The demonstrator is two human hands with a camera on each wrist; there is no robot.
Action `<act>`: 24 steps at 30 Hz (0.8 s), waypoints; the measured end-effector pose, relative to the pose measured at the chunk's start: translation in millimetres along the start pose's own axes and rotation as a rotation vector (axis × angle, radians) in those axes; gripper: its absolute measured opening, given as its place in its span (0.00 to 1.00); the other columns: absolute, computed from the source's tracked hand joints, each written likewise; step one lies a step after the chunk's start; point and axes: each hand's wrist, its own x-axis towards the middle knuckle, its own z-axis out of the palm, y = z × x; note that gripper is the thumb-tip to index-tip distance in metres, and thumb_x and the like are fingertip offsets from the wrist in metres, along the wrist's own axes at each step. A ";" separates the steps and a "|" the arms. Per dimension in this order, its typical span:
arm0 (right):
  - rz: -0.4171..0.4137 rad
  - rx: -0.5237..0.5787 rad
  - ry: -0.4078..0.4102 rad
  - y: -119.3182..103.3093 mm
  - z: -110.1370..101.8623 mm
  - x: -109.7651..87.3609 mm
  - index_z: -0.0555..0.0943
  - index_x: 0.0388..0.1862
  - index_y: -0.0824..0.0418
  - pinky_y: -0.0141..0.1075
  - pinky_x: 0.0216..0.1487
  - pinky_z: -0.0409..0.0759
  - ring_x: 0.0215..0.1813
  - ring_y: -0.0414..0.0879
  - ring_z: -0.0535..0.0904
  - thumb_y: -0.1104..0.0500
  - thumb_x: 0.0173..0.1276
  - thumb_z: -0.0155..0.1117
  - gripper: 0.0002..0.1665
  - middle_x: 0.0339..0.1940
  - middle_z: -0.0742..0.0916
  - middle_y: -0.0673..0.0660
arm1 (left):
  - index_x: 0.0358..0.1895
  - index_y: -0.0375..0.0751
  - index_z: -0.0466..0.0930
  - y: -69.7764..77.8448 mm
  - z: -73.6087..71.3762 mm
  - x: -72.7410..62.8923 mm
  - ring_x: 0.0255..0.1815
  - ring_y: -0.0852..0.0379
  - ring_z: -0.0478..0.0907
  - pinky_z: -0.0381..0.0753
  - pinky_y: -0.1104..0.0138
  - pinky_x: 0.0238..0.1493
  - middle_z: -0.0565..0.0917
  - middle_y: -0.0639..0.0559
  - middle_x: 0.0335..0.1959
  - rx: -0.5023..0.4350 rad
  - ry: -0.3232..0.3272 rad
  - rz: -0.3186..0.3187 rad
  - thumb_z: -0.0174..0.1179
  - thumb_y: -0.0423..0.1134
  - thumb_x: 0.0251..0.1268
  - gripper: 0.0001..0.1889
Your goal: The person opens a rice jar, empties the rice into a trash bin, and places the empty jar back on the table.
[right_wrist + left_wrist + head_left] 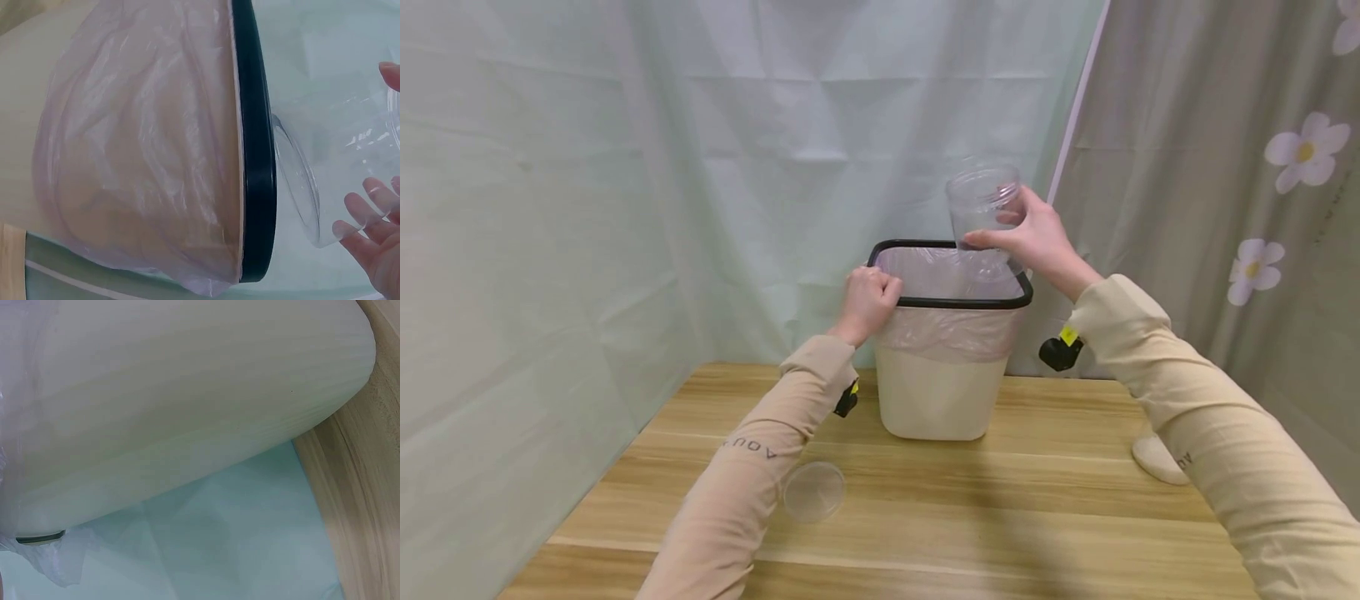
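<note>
A cream trash bin (936,396) with a black rim (962,303) and a thin plastic liner (951,333) stands on the wooden table. Its left edge is gripped by my left hand (868,302), fingers curled at the rim. Above the bin's right side, my right hand (1037,237) holds a clear plastic jar (973,196) between thumb and fingers. The right wrist view shows one end of the jar (350,156) close by the black rim, with fingertips against its wall. The left wrist view shows mostly the bin's side (187,412); the left hand is almost wholly hidden there.
On the table (1075,517), a clear round lid (814,492) lies beside my left forearm. A whitish rounded object (1157,460) sits at the right, partly covered by my right sleeve. A pale curtain (820,167) hangs behind the bin, with a grey flowered curtain (1180,167) to the right.
</note>
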 end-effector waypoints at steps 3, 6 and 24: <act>0.005 0.032 -0.005 0.1 0.0 0.1 0.64 0.60 0.58 0.43 0.53 0.67 0.58 0.49 0.68 0.46 0.43 0.75 0.47 0.57 0.73 0.55 | 0.01 0.45 0.55 0.0 0.1 0.1 0.11 0.57 0.52 0.64 0.60 0.24 0.53 0.58 0.06 -0.001 -0.001 -0.005 0.46 0.27 0.49 0.22; 0.012 0.045 -0.010 -0.7 -0.4 -0.3 0.63 0.62 0.58 0.43 0.53 0.67 0.58 0.50 0.68 0.46 0.43 0.75 0.48 0.58 0.73 0.56 | 0.01 0.45 0.55 0.5 -0.3 0.4 0.11 0.56 0.53 0.64 0.60 0.24 0.53 0.58 0.06 -0.004 -0.003 -0.005 0.45 0.28 0.50 0.22; -0.728 -0.678 0.082 2.3 -3.3 0.8 0.62 0.63 0.65 0.47 0.60 0.54 0.60 0.58 0.62 0.57 0.39 0.76 0.52 0.59 0.70 0.64 | 0.02 0.44 0.55 4.1 -3.2 1.4 0.12 0.56 0.52 0.64 0.60 0.25 0.53 0.57 0.06 0.001 -0.027 -0.026 0.43 0.30 0.53 0.22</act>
